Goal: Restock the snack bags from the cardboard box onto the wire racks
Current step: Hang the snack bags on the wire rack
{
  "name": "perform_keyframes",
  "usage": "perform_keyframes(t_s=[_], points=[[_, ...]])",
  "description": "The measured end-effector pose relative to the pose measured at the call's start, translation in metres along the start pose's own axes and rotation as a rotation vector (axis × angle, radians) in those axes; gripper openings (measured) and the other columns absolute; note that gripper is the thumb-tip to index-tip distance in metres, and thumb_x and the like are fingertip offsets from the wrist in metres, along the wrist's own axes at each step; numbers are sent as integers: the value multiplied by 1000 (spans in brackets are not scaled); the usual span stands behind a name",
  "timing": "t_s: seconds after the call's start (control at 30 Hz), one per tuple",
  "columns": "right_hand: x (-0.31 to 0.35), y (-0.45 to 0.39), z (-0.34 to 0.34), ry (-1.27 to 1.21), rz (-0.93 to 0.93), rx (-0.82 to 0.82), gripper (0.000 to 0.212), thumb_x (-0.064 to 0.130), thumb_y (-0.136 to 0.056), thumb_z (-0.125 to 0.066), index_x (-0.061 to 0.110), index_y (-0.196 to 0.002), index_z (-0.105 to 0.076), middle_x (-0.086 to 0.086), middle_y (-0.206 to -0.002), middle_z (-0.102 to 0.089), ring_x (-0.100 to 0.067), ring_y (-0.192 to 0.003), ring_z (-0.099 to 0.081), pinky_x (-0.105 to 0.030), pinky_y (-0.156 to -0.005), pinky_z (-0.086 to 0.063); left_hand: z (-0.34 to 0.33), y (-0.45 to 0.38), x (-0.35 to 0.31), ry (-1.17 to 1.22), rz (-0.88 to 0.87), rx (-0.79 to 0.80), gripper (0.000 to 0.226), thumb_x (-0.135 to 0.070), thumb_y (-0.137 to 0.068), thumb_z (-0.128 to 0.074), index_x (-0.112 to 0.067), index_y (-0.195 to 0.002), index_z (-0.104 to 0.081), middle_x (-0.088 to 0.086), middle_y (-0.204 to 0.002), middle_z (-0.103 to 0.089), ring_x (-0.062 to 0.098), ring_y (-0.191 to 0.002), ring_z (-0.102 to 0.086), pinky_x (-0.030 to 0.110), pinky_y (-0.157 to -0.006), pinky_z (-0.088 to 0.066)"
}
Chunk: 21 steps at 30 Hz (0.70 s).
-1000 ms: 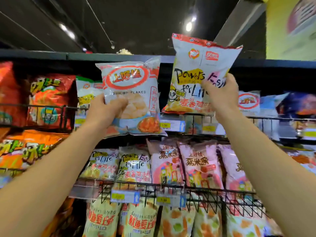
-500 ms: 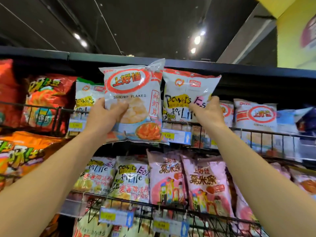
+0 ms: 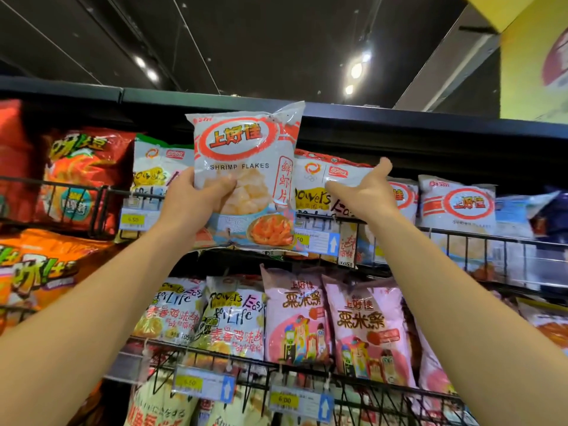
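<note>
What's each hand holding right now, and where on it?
The left hand grips the Shrimp Flakes bag at its left edge, thumb across the front. The right hand is open against the Powers bag, gripping nothing.

I see the Shrimp Flakes bag (image 3: 246, 179), white with a red oval logo, held upright in my left hand (image 3: 196, 204), in front of the top wire rack (image 3: 461, 238). Just right of it, the white Powers Easy for Life bag (image 3: 319, 182) stands in that rack, under my right hand (image 3: 365, 195), whose straight fingers press its front.
</note>
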State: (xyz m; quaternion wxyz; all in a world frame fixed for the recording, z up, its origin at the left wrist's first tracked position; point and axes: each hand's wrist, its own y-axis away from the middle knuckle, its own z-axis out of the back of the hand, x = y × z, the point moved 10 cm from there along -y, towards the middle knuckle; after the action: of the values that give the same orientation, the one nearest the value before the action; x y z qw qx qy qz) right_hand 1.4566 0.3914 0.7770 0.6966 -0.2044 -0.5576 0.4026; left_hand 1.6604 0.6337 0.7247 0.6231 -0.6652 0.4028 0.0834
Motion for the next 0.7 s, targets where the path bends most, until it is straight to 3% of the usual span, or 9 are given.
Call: perform_keyframes(t_s=[0.23, 0.4, 0.57, 0.7], points=[[10, -14, -5, 0, 43, 115, 82, 20, -95, -68, 20, -157, -15, -1, -112, -52, -8, -77, -51, -26, -63, -42, 4, 0, 2, 12, 24, 9, 27, -28, -88, -76, -19, -111, -65, -3, -103, -75, 16, -93, -73, 41, -88, -58], [1, -13, -20, 138, 71, 159, 69, 23, -97, -65, 11, -152, -26, -10, -131, -57, -21, -99, -52, -31, -78, -40, 6, 2, 1, -4, 39, 9, 26, -30, -88, -76, -19, -109, -66, -2, -103, -75, 18, -93, -73, 47, -90, -58], [2, -12, -13, 103, 52, 122, 88, 31, -93, -71, 23, -157, -11, -10, -131, -54, -23, -93, -52, -34, -78, -41, 5, 5, -6, -17, 37, 12, 24, -28, -87, -77, -20, -105, -65, -1, -102, -75, 17, -91, -73, 43, -86, -60], [-3, -4, -2, 331, -14, 126, 92, 51, -95, -62, 28, -159, 0, -16, -138, -55, -33, -96, -57, -36, -75, -42, 3, 11, -19, -16, -2, 18, 22, -24, -88, -77, -17, -105, -64, 1, -98, -74, 11, -81, -72, 32, -76, -59]])
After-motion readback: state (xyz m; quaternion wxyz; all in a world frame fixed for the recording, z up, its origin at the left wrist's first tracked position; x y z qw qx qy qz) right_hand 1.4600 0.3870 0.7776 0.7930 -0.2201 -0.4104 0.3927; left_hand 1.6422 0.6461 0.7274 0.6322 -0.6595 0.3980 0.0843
